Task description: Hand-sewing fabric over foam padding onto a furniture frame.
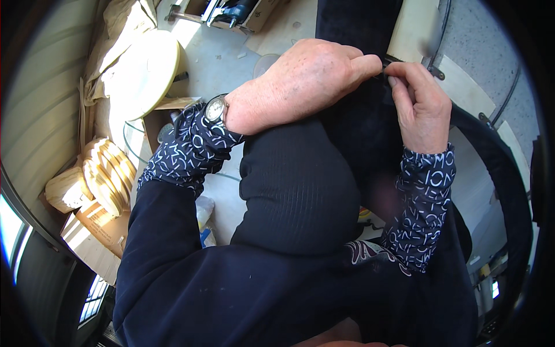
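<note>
Holds the left hand [315, 72] stretched across from the left, back upward and fingers curled in, above a rounded swell of ribbed black cloth [295, 185]. Holds the right hand [422, 107] opposite, thumb and bent forefinger near each other. Almost joins both sets of fingertips over the smooth dark cloth [358, 23], running beneath them and up to the top edge. Cannot tell of anything clamped in either hand (too small and too dark there, against the cloth). Wears a wristwatch [217, 110] on the left wrist and a white-patterned black cuff [428, 191] on the right forearm. Has, well to the left, a round pale disc [144, 75] in bright light, a stack of wooden rings [110, 173] and a cardboard box [104, 224] near that stack.
</note>
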Demonstrator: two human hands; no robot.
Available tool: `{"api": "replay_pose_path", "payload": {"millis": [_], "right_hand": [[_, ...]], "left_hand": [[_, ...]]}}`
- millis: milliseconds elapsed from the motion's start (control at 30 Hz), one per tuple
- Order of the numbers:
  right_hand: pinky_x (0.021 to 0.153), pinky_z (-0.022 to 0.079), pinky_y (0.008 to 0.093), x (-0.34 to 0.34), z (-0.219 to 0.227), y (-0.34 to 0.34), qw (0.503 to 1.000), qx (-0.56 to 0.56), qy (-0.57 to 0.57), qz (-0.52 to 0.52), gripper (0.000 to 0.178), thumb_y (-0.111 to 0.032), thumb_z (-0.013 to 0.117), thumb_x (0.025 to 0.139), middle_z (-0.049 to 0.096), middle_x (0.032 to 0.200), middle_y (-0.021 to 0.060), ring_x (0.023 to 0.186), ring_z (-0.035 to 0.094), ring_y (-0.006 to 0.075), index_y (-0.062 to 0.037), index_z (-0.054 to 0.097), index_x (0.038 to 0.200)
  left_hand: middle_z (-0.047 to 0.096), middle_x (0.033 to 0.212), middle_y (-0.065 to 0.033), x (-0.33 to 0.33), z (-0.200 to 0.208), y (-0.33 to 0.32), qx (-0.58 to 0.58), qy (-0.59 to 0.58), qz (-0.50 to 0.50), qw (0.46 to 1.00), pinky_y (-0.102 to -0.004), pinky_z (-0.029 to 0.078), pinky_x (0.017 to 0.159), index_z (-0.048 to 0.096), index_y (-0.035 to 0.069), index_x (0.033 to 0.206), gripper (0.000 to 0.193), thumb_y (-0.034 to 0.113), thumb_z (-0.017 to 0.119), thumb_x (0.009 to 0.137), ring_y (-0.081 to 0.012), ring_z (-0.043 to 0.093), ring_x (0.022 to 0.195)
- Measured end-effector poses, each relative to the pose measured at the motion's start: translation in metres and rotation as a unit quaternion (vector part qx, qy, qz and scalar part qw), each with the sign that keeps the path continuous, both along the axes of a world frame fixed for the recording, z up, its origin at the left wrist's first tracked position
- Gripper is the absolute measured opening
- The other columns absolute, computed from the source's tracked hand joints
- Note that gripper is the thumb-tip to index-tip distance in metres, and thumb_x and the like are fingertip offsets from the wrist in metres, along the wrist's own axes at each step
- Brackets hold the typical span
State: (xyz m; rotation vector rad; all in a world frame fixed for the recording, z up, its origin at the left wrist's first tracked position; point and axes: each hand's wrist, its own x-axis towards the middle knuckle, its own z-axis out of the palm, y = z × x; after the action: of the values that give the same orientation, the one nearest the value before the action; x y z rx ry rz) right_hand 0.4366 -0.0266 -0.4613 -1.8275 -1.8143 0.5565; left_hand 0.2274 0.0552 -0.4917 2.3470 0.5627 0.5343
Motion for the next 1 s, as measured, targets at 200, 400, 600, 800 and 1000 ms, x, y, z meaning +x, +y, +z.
{"api": "replay_pose_path", "payload": {"millis": [200,400,600,800,1000], "right_hand": [[0.073,0.057,0.0331,0.0,-0.001,0.004,1.0,0.0,0.001,-0.012,0.01,-0.002,0.073,0.093,0.071,0.093,0.01,0.08,0.073,0.0269,-0.0039,0.071,0.102],[0.065,0.054,0.0307,-0.001,-0.004,0.01,0.999,-0.026,-0.015,-0.035,0.011,-0.002,0.076,0.091,0.069,0.088,0.0072,0.068,0.067,0.0202,-0.0053,0.072,0.101],[0.067,0.054,0.031,-0.005,-0.009,0.003,0.997,-0.036,-0.004,-0.063,0.01,-0.001,0.074,0.092,0.067,0.091,0.0062,0.069,0.067,0.02,-0.0056,0.074,0.101],[0.077,0.058,0.0368,-0.007,-0.017,0.004,0.996,-0.037,-0.077,-0.004,0.013,-0.006,0.068,0.095,0.07,0.096,0.0066,0.084,0.073,0.0289,-0.0079,0.077,0.105],[0.073,0.057,0.0352,-0.005,-0.019,0.003,0.998,-0.032,-0.059,-0.008,0.015,-0.006,0.068,0.095,0.07,0.094,0.0071,0.077,0.071,0.026,-0.0078,0.076,0.107]], "left_hand": [[0.07,0.093,-0.0129,0.002,0.006,0.004,-0.007,-0.013,0.004,1.0,-0.0419,0.056,0.068,0.063,0.007,0.111,0.017,0.009,0.069,0.095,-0.0345,0.071,0.084],[0.071,0.092,-0.0135,0.004,-0.003,0.01,0.002,-0.007,0.019,1.0,-0.0416,0.056,0.067,0.064,0.007,0.11,0.016,0.008,0.069,0.096,-0.0347,0.072,0.083],[0.071,0.092,-0.0138,-0.001,-0.014,0.01,-0.006,-0.002,0.02,1.0,-0.0416,0.056,0.067,0.064,0.007,0.11,0.016,0.009,0.07,0.095,-0.0349,0.072,0.083],[0.07,0.09,-0.013,0.001,-0.023,0.013,0.005,-0.024,0.002,1.0,-0.0411,0.056,0.067,0.064,0.007,0.11,0.017,0.009,0.071,0.095,-0.0342,0.071,0.081],[0.069,0.09,-0.0115,0.003,-0.015,0.014,0.014,-0.021,0.008,1.0,-0.041,0.055,0.065,0.063,0.008,0.108,0.015,0.01,0.071,0.095,-0.0326,0.071,0.08]]}}
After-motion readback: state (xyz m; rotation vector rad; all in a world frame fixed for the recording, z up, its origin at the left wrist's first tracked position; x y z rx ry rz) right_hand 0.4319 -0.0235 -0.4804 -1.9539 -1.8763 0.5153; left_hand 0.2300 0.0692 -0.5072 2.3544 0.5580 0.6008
